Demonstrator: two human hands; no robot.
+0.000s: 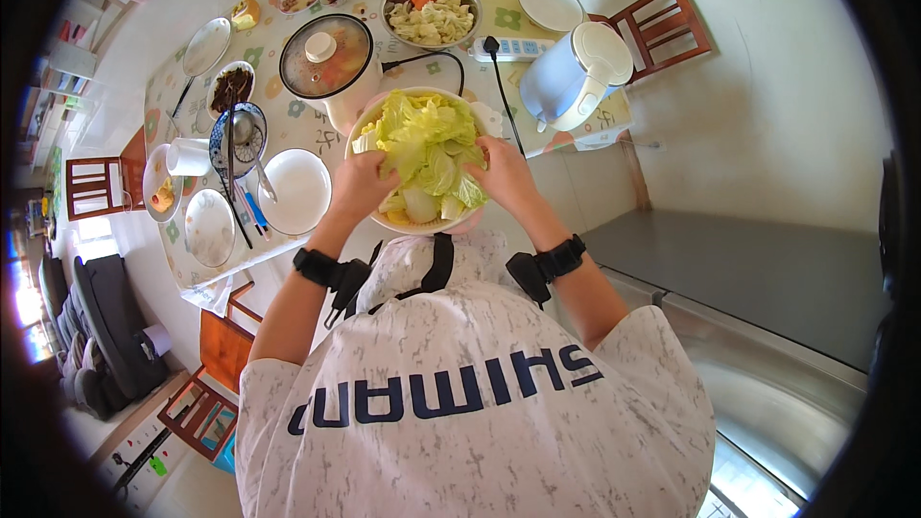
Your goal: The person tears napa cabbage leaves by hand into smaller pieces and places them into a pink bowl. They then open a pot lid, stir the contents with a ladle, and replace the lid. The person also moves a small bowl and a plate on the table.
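A round, light-coloured basin [352,131] heaped with Chinese cabbage leaves [424,140] is at the table's near edge, in front of my body. My left hand [363,183] is at the left side of the heap, its fingers curled against the leaves. On the right side, my right hand [501,173] pinches leaf edges between thumb and fingers. The undersides of both hands' grips are partly hidden. Just beyond the basin stands an electric cooking pot [345,97] under a glass lid [327,57], with orange and pale food visible through it.
A steel bowl [388,32] of cauliflower and carrot stands behind. To the right are a power strip [522,49] with a black cable and an electric kettle [561,83]. White bowls [295,191], a patterned bowl [217,144] with a ladle, and plates [210,228] are at left.
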